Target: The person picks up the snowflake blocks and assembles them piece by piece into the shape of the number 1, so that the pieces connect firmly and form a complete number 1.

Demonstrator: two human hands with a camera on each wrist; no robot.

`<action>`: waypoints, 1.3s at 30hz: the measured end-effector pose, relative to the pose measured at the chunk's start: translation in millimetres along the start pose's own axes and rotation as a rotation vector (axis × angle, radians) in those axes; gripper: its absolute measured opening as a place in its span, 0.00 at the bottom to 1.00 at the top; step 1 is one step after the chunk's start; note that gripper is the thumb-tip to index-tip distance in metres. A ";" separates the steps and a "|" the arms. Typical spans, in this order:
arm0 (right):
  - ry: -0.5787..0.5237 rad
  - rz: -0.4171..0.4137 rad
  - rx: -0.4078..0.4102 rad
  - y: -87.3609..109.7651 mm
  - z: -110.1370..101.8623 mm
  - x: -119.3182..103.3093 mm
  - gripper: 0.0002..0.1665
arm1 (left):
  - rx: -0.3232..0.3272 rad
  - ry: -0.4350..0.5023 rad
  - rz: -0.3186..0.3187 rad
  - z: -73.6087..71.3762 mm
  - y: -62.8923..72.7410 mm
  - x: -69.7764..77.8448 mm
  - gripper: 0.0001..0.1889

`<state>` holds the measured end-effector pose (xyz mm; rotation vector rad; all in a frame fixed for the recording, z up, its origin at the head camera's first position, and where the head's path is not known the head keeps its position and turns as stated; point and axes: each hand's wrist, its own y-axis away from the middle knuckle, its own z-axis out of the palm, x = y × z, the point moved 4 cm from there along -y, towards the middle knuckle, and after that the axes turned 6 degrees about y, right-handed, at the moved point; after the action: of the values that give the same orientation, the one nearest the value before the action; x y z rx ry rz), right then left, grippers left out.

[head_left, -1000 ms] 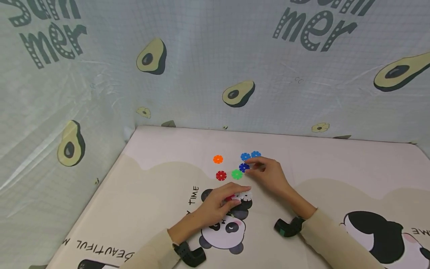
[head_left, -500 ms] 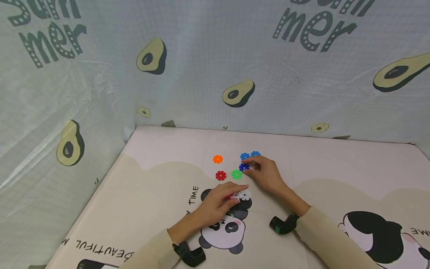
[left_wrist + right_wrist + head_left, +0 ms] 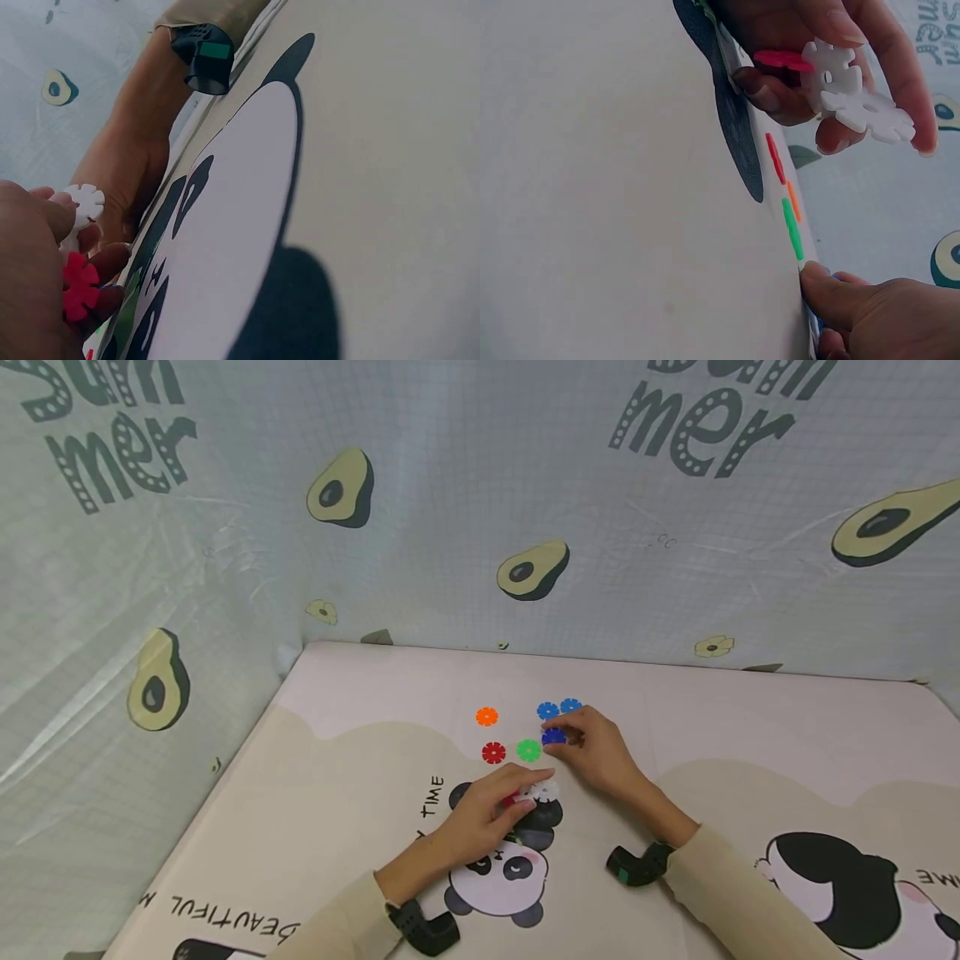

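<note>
Dark-blue disc (image 3: pixel 554 737), pinched by the right hand (image 3: pixel 602 756), wants a light edge grip; the left hand (image 3: pixel 483 810) holds white pieces (image 3: pixel 874 116).

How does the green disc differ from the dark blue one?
Shade: the green disc is bright, the dark blue disc much darker.
Hold: the green disc lies on the table; the dark blue disc is pinched by the right hand.
View: the head camera shows the green disc whole, the dark blue disc partly covered.
Both look small and round.
</note>
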<state>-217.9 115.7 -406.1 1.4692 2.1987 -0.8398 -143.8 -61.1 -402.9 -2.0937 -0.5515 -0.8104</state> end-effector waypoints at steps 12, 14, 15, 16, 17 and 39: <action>-0.223 0.161 -0.147 17.9 -13.1 2.7 0.18 | 0.038 0.002 -0.074 -0.8 0.0 -0.7 0.20; -0.289 0.175 -0.181 22.4 -14.9 2.2 0.19 | 0.043 0.007 -0.081 -1.3 -0.1 -0.6 0.20; -0.314 0.181 -0.198 24.6 -15.5 1.9 0.20 | 0.044 0.008 -0.083 -1.5 -0.1 -0.5 0.20; -0.326 0.183 -0.212 26.6 -15.9 1.7 0.20 | 0.046 0.008 -0.085 -1.7 -0.1 -0.6 0.20; -0.336 0.189 -0.221 28.3 -16.1 1.7 0.20 | 0.047 0.009 -0.088 -1.8 0.0 -0.9 0.21; -0.530 0.200 -0.321 62.3 -19.4 -6.3 0.22 | 0.038 -0.010 -0.005 -0.3 0.1 -1.4 0.20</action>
<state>-157.6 141.5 -404.8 1.1278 1.6694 -0.6728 -144.8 -61.6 -403.8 -2.0638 -0.5730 -0.7869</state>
